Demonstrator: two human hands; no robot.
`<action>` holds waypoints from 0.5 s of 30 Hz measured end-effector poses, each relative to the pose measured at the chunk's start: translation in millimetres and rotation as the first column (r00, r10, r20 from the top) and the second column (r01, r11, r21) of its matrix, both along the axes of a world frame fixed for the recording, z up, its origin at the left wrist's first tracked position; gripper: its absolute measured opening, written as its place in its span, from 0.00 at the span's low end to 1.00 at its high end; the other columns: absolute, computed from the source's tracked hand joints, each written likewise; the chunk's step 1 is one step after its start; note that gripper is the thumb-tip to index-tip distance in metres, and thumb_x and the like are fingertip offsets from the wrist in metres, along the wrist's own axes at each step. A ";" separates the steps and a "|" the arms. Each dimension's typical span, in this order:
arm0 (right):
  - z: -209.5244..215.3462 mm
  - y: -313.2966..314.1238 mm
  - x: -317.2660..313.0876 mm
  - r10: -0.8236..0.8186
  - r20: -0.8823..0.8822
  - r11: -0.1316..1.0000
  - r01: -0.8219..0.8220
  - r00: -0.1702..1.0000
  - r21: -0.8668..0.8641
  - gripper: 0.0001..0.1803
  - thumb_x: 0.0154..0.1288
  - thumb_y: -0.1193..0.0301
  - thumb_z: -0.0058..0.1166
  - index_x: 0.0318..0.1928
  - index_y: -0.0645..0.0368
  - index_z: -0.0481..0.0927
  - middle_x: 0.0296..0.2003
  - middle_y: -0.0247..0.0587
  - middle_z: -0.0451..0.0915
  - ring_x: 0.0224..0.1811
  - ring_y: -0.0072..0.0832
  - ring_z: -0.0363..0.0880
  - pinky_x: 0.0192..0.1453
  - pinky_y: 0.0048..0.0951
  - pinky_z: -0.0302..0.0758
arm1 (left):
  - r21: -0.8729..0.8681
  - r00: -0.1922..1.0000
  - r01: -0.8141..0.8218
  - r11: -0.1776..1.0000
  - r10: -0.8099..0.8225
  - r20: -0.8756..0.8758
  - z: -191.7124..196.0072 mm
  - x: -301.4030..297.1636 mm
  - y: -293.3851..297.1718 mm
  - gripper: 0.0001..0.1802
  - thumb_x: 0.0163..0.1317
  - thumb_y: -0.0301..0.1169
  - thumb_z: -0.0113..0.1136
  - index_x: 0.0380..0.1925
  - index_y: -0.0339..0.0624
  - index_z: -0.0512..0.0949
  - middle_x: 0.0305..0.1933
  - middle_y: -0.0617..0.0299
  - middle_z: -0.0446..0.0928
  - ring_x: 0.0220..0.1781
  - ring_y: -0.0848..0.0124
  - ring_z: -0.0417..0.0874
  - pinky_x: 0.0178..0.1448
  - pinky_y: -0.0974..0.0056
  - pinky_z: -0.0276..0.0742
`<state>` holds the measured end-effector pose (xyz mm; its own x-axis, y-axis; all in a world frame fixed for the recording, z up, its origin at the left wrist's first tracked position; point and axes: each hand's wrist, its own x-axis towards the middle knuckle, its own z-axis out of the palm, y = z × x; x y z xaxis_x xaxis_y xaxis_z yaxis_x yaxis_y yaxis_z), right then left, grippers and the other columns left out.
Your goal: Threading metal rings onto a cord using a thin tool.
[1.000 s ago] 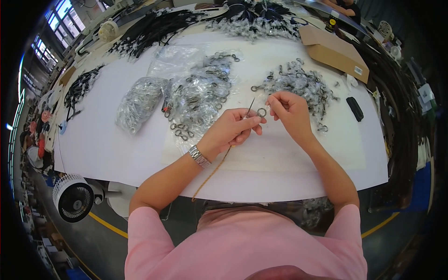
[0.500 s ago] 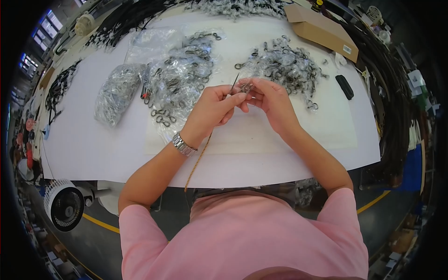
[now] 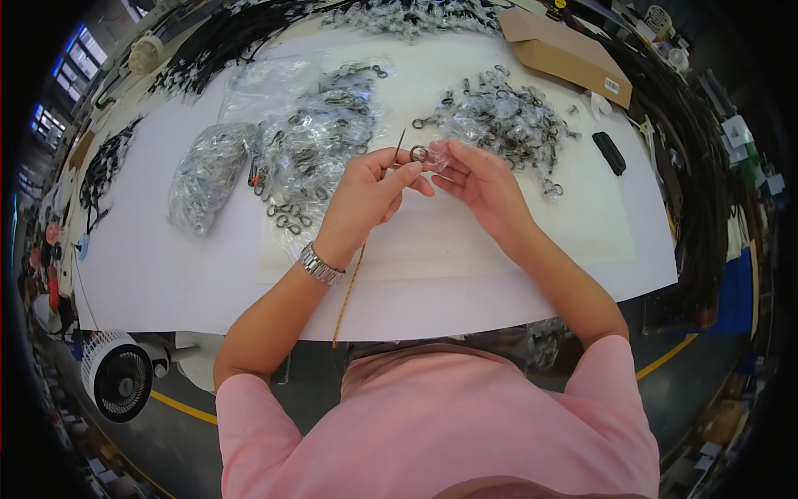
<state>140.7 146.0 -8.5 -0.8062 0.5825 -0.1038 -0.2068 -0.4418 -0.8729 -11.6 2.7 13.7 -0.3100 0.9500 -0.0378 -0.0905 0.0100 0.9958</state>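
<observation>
My left hand [image 3: 370,190] is closed around a thin, dark pointed tool [image 3: 400,145], its tip upward past the fingers. Below that hand, a yellow-brown cord-like strand [image 3: 347,297] runs down over the table's front edge; its link to the tool is hidden. Between both hands sits a dark metal ring-ended clasp [image 3: 419,154], close to my left fingertips. My right hand [image 3: 489,185] pinches the clear plastic wrap [image 3: 437,155] beside the ring, its lower fingers loosely curled. Heaps of similar clasps lie beyond: one [image 3: 320,133] at left, another [image 3: 507,116] at right.
A stuffed clear bag [image 3: 209,179] lies left on the white table [image 3: 158,283]. An open cardboard box [image 3: 565,58] stands far right, with a small black object [image 3: 609,154] nearer. Dark cords [image 3: 224,37] pile along the far edge. A fan [image 3: 123,378] is at lower left.
My left hand has moved slightly left and down with the pointed tool. The hands are a little farther apart, and the clasp's ring now shows clearly beside the plastic wrap.
</observation>
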 end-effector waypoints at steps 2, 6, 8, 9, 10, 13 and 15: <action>0.7 0.4 0.7 -0.002 -0.004 1.000 0.002 1.000 -0.011 0.20 0.80 0.58 0.53 0.56 0.62 0.83 0.50 0.37 0.87 0.51 0.23 0.84 0.61 0.28 0.77 | 0.008 0.994 -0.109 0.994 0.109 0.017 1.6 3.6 2.7 0.13 0.74 0.34 0.61 0.47 0.36 0.83 0.31 0.66 0.84 0.17 0.88 0.61 0.19 0.77 0.53; 5.7 0.7 2.9 -0.041 0.013 0.999 0.040 0.999 0.030 0.20 0.80 0.58 0.53 0.56 0.62 0.83 0.51 0.39 0.87 0.52 0.23 0.84 0.62 0.28 0.78 | -0.076 0.995 -0.083 0.994 0.079 -0.053 1.2 -3.5 0.3 0.12 0.74 0.34 0.62 0.47 0.36 0.85 0.28 0.72 0.78 0.18 0.88 0.60 0.20 0.77 0.51; 5.7 0.9 3.4 -0.068 0.024 0.997 0.067 0.997 0.024 0.20 0.81 0.58 0.53 0.55 0.62 0.83 0.50 0.39 0.87 0.52 0.23 0.84 0.61 0.28 0.78 | -0.067 0.996 -0.080 0.995 0.083 0.030 2.3 -3.8 0.2 0.12 0.73 0.33 0.63 0.47 0.36 0.85 0.26 0.75 0.71 0.20 0.88 0.61 0.20 0.77 0.50; 4.9 1.8 3.3 -0.069 0.025 0.997 0.068 0.997 0.040 0.21 0.80 0.57 0.53 0.56 0.62 0.83 0.51 0.41 0.87 0.52 0.24 0.85 0.62 0.27 0.78 | -0.073 0.997 -0.073 0.995 0.075 0.028 3.1 -1.3 1.1 0.12 0.73 0.33 0.63 0.47 0.36 0.85 0.26 0.75 0.71 0.20 0.88 0.61 0.20 0.77 0.50; 3.8 2.0 3.4 -0.069 0.027 0.996 0.068 0.997 0.055 0.22 0.79 0.56 0.54 0.56 0.63 0.83 0.52 0.43 0.87 0.53 0.24 0.85 0.63 0.27 0.77 | -0.044 0.993 -0.106 0.993 0.108 0.040 4.8 2.6 2.3 0.12 0.73 0.32 0.63 0.48 0.35 0.85 0.26 0.74 0.74 0.19 0.88 0.61 0.20 0.78 0.51; 2.2 -0.8 2.9 -0.071 0.013 0.994 0.069 0.997 0.090 0.22 0.79 0.55 0.54 0.56 0.62 0.84 0.50 0.42 0.88 0.52 0.23 0.85 0.61 0.27 0.78 | 0.006 0.986 -0.162 0.987 0.162 0.032 3.0 7.1 2.7 0.12 0.73 0.31 0.63 0.48 0.35 0.85 0.30 0.69 0.80 0.19 0.88 0.63 0.20 0.78 0.52; 1.8 -3.6 2.1 -0.086 0.002 0.991 0.085 0.996 0.102 0.21 0.79 0.56 0.55 0.55 0.62 0.85 0.49 0.41 0.88 0.51 0.24 0.86 0.60 0.27 0.79 | 0.027 0.983 -0.183 0.983 0.182 0.010 0.4 6.0 2.6 0.11 0.73 0.30 0.63 0.49 0.35 0.85 0.32 0.66 0.84 0.19 0.87 0.64 0.20 0.79 0.53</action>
<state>142.8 142.4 -6.6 -0.7526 0.6569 -0.0453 -0.2343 -0.3315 -0.9139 -5.6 5.3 14.1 -0.4780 0.8782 -0.0150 -0.0960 -0.0353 0.9948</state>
